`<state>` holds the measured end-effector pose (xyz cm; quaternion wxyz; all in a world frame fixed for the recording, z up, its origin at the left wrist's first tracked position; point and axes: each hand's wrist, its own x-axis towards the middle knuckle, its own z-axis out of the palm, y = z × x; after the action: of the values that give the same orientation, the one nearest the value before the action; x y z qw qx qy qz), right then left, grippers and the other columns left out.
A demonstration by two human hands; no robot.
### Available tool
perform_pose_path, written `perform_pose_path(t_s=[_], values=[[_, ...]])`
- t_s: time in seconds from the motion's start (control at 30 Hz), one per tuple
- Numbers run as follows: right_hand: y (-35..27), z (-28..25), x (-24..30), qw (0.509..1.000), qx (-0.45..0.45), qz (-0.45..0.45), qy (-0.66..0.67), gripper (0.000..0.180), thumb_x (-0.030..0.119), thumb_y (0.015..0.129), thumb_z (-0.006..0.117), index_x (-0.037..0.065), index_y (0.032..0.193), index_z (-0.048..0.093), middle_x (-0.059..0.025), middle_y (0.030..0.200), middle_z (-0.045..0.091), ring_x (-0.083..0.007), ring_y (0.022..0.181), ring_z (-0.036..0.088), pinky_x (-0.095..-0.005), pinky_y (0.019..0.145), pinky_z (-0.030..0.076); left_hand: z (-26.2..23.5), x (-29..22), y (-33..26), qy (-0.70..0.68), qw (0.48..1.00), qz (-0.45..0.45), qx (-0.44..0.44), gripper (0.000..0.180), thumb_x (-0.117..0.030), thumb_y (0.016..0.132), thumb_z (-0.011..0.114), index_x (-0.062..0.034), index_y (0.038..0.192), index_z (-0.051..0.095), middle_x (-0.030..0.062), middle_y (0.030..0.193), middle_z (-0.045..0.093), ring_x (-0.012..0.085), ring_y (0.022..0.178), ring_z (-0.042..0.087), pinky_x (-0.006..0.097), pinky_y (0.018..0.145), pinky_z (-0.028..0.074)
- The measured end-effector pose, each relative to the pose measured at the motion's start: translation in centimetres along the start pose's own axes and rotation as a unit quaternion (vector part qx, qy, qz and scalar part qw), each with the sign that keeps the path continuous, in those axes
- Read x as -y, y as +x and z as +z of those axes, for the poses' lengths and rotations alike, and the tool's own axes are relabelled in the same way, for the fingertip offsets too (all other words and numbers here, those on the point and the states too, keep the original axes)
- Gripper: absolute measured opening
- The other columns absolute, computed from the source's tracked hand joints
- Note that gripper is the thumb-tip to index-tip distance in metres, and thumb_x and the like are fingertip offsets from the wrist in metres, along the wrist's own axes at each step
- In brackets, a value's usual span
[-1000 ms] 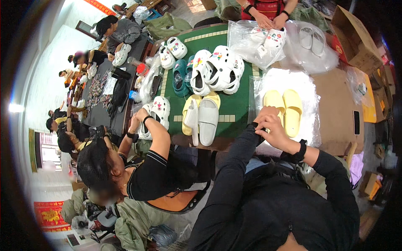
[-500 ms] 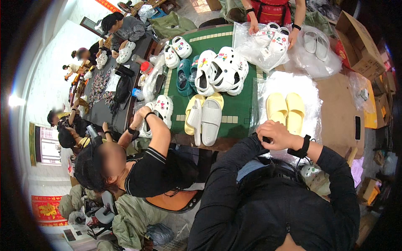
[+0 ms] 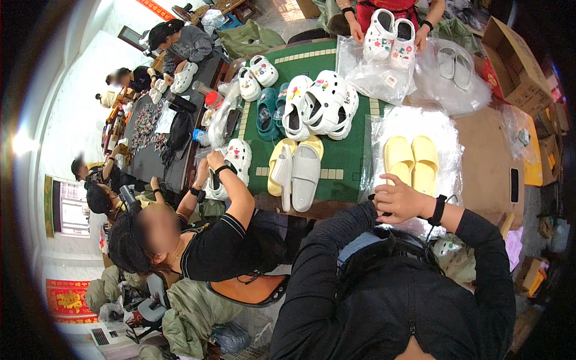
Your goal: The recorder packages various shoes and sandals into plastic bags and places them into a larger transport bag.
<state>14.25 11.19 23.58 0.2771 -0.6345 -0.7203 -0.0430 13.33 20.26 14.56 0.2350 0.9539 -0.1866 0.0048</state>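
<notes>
My right hand (image 3: 403,201), with a black band on its wrist, is curled over my left hand (image 3: 380,193) at the near table edge. The left hand is mostly hidden beneath it and beside its black cuff. Whether either holds anything does not show. Just beyond my hands a pair of yellow slides (image 3: 411,158) lies on a clear plastic bag (image 3: 414,123).
The green table mat (image 3: 342,159) carries cream slides (image 3: 297,171), white clogs with charms (image 3: 321,105) and teal clogs (image 3: 267,114). A person in black (image 3: 228,240) at my left handles a white clog (image 3: 234,162). A person opposite holds white clogs (image 3: 390,33). Cardboard boxes (image 3: 516,60) stand at the right.
My joined hands have drifted slightly toward my body, off the yellow slides. The person on my left has leaned back a little.
</notes>
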Motion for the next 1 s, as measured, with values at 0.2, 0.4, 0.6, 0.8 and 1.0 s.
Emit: perform_pose_path(t_s=[0.2,0.4,0.6,0.8,1.0], values=[[-0.7,-0.3,-0.2,0.967,0.06,0.156,0.193,0.042,0.036,0.073,0.066,0.003,0.094,0.051,-0.0119,0.091,0.057,-0.0303,0.084,0.055,-0.0372,0.075,0.044,-2.2,-0.7,-1.4,-0.037,0.997,-0.034,-0.063,0.013,-0.008,0.079,0.051,-0.0026,0.08,0.062,0.009,0.075,0.062,0.0165,0.067,0.06,0.029,0.061,0.047],[-1.8,-0.7,-2.6,0.891,-0.135,0.343,0.266,0.019,0.017,0.085,0.055,0.003,0.098,0.053,-0.007,0.08,0.059,-0.0145,0.072,0.056,-0.0271,0.068,0.046,-2.1,-3.1,0.4,-0.073,0.985,-0.08,-0.136,0.012,-0.008,0.079,0.051,-0.0023,0.08,0.062,0.0087,0.074,0.062,0.0158,0.067,0.059,0.029,0.061,0.046],[1.0,-3.9,0.4,0.709,-0.123,0.371,0.588,0.014,0.013,0.087,0.053,0.002,0.096,0.054,-0.0037,0.086,0.059,-0.0123,0.076,0.054,-0.0252,0.07,0.045,-4.4,-2.3,1.7,-0.138,0.969,-0.092,-0.183,0.012,-0.008,0.08,0.05,-0.002,0.08,0.061,0.0084,0.074,0.061,0.015,0.066,0.058,0.028,0.061,0.046],[3.7,-5.1,1.0,0.807,-0.129,0.252,0.519,0.015,0.013,0.087,0.054,0.001,0.095,0.056,-0.0065,0.091,0.059,-0.0116,0.082,0.056,-0.0257,0.075,0.045,-7.1,-1.4,-1.3,-0.267,0.951,-0.048,-0.149,0.012,-0.007,0.08,0.05,-0.0017,0.08,0.061,0.0081,0.073,0.061,0.0143,0.066,0.057,0.028,0.061,0.046],[3.0,-4.7,0.0,0.89,-0.221,0.271,0.293,0.014,0.014,0.082,0.058,0.001,0.09,0.057,-0.0051,0.083,0.059,-0.017,0.08,0.055,-0.0295,0.075,0.043,-8.2,-2.6,0.9,-0.313,0.931,-0.063,-0.176,0.012,-0.007,0.081,0.05,-0.0014,0.081,0.061,0.0077,0.072,0.06,0.0136,0.065,0.057,0.027,0.061,0.046]])
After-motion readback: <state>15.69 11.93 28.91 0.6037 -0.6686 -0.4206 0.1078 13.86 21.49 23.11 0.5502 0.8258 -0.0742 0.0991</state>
